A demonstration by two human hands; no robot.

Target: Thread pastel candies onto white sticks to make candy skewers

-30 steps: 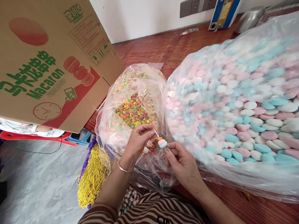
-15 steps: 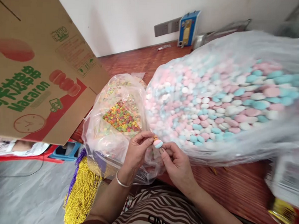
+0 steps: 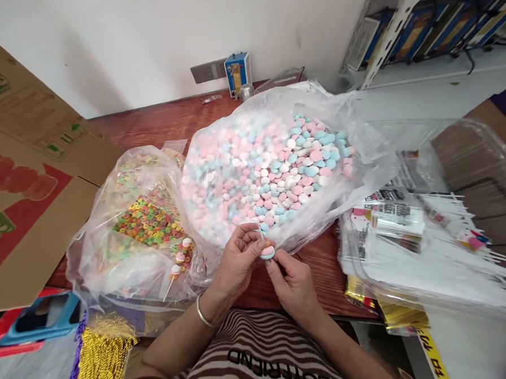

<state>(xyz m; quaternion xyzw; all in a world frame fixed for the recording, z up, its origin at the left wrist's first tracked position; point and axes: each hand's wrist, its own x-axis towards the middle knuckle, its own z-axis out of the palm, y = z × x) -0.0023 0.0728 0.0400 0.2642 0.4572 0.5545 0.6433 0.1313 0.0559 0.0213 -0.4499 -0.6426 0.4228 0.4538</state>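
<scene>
View now farther right: left hand (image 3: 241, 258), right hand (image 3: 294, 279), pinch grip on pastel candy (image 3: 268, 252) above "BOYFRIEND" shirt (image 3: 245, 330).

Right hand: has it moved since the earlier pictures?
Yes, to the right: the right hand now sits farther from the resting bag of coloured rings.

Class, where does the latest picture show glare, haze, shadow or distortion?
Head view throughout: glare whitens the ring bag; candies look milky through film, crisper where the candy bag opens; a soft shadow marks the wall; the tray seems stretched outward.
</scene>
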